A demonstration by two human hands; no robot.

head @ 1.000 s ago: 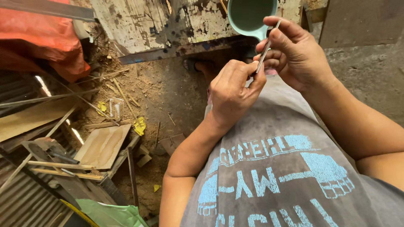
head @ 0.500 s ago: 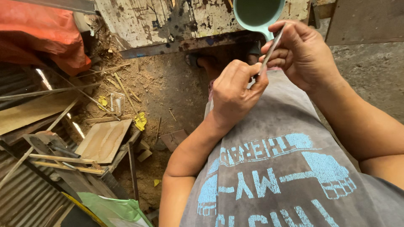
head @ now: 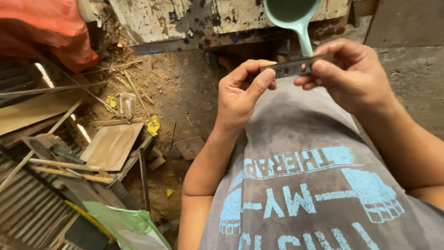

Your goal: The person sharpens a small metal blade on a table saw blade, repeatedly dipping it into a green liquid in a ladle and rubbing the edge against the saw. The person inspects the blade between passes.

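Observation:
A thin grey metal blade with a row of small slots lies level between my two hands, in front of my chest. My left hand pinches its left end with thumb and forefinger. My right hand grips the right end with the fingertips. Just behind the blade, a pale green plastic dipper with a handle pointing down toward my hands rests on a worn, paint-chipped bench. My grey printed shirt fills the lower right.
On the dirt floor at the left lie wood offcuts, a plywood piece, thin sticks and yellow scraps. An orange cloth lies at the top left. Corrugated metal sheet and a green plastic bag sit at the bottom left.
The blade has turned from steeply tilted to level, and its slotted face now shows. My hands have drawn apart to hold its two ends. The view has shifted slightly.

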